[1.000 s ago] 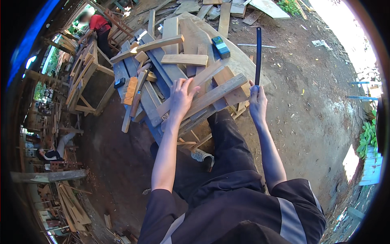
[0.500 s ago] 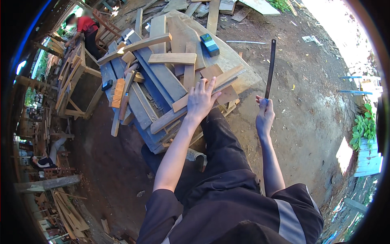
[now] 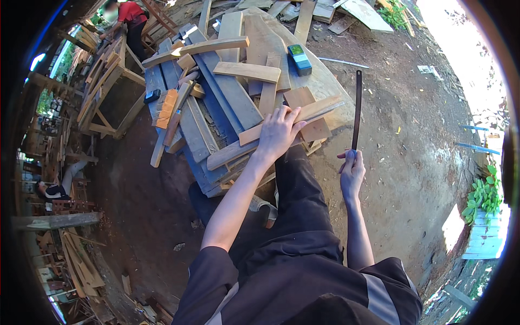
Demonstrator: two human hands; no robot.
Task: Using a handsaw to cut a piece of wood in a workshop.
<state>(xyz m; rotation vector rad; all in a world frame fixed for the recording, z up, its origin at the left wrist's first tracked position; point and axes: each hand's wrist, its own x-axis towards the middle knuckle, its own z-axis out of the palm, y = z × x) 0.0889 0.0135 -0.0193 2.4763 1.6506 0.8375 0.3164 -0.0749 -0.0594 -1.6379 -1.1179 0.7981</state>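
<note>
My left hand grips a pale wooden board lying diagonally across short blocks and planks on the near side of the work pile, with fingers over its top. My right hand is closed on the lower end of a long, narrow, dark flat strip, like a blade, held upright right of the pile. A square wooden block sits under the board. Farther up lie a teal handheld device and a crosswise board. An orange block lies at the left beside a wood-handled tool.
A person in a red shirt bends over stacked timber at upper left; another person is at far left. Loose planks lie at lower left, boards at the back, leafy plants at right.
My left hand has shifted right and settled onto the board, which lies at a changed angle. My right hand has moved lower and slightly right, bringing the dark strip down with it.
</note>
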